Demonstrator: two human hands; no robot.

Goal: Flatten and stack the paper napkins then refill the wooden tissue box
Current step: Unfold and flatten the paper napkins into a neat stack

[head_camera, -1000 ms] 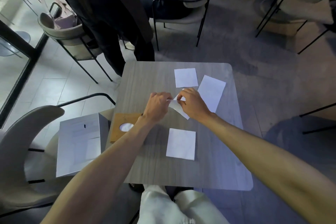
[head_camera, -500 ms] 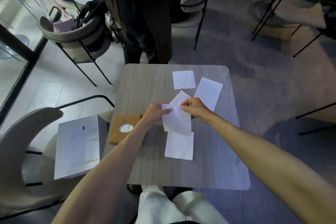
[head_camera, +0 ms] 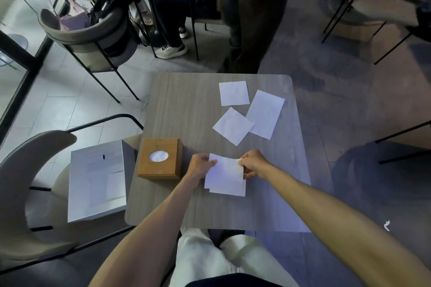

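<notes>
Head view: left hand [head_camera: 201, 165] and right hand [head_camera: 253, 165] each pinch a side edge of one napkin [head_camera: 226, 173]. It lies over a second on the bench [head_camera: 186, 105], beside the wooden tissue box [head_camera: 161, 158]. Best to square the corners before releasing. Three loose napkins [head_camera: 233, 126] lie beyond.

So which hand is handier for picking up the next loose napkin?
Probably the right hand: both hands pinch the held napkin, but the three loose napkins lie far-right, on its side. The left hand sits nearer the wooden tissue box.
</notes>
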